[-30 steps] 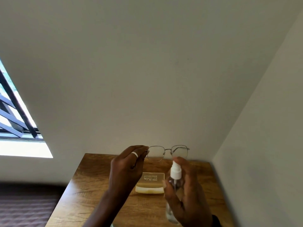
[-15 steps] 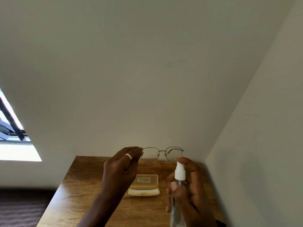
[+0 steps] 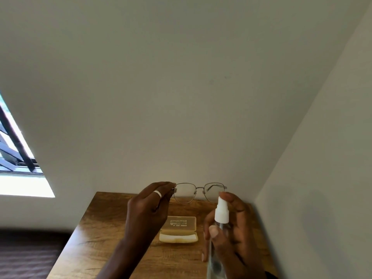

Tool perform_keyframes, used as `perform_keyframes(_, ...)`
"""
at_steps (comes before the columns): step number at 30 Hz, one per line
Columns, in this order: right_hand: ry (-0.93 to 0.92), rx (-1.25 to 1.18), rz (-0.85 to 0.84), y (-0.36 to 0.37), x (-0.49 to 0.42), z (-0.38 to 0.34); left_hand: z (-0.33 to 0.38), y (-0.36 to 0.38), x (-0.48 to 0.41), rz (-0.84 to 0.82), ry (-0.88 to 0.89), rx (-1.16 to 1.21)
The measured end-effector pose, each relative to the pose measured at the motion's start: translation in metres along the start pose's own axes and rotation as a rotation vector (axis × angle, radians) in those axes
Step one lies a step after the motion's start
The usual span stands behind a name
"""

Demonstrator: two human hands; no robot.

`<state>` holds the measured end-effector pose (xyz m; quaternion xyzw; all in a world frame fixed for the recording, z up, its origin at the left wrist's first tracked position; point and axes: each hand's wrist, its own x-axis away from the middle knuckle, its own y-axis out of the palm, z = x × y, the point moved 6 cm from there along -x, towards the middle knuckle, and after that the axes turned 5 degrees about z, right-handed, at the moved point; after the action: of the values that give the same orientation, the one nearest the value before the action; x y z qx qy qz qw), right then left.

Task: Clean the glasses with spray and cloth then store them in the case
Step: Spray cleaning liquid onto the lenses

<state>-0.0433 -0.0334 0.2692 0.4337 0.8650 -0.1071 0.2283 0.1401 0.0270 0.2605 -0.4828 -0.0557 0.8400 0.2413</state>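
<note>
My left hand [image 3: 148, 210], with a ring on one finger, pinches the left end of thin metal-framed glasses [image 3: 198, 192] and holds them up above the wooden table [image 3: 104, 230], lenses facing me. My right hand [image 3: 231, 230] grips a clear spray bottle [image 3: 218, 238] with a white nozzle; the index finger rests on top of the nozzle, just below the right lens. A pale yellow glasses case [image 3: 179, 230] lies open on the table beneath the glasses. No cloth is in view.
The table stands in a corner, with a white wall [image 3: 181, 97] behind and another on the right [image 3: 322, 178]. A barred window [image 3: 14, 158] is at the far left. A dark surface [image 3: 30, 254] lies left of the table.
The view has shifted a little. Both hands keep the same grips; the bottle nozzle stays just under the right lens, having risen slightly from a second ago.
</note>
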Motion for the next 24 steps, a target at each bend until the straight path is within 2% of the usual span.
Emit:
perform_keyframes(6,-0.007,0.011,0.049,-0.0051,-0.0037,0.0009,-0.0016,-0.0004,-0.0005,0.013,-0.001,0.015)
perform_keyframes(12,-0.008,-0.011,-0.008,-0.0016,-0.0017,-0.0009,0.001,-0.0014,-0.0012,0.032,0.0,0.013)
perform_keyframes(19,-0.021,0.061,0.051,-0.0082,-0.0064,0.0037,-0.001,-0.0005,0.0,0.025,-0.003,0.015)
perform_keyframes(24,0.008,0.041,-0.001,-0.0068,-0.004,0.0008,-0.0001,-0.0007,-0.0003,0.032,0.007,0.009)
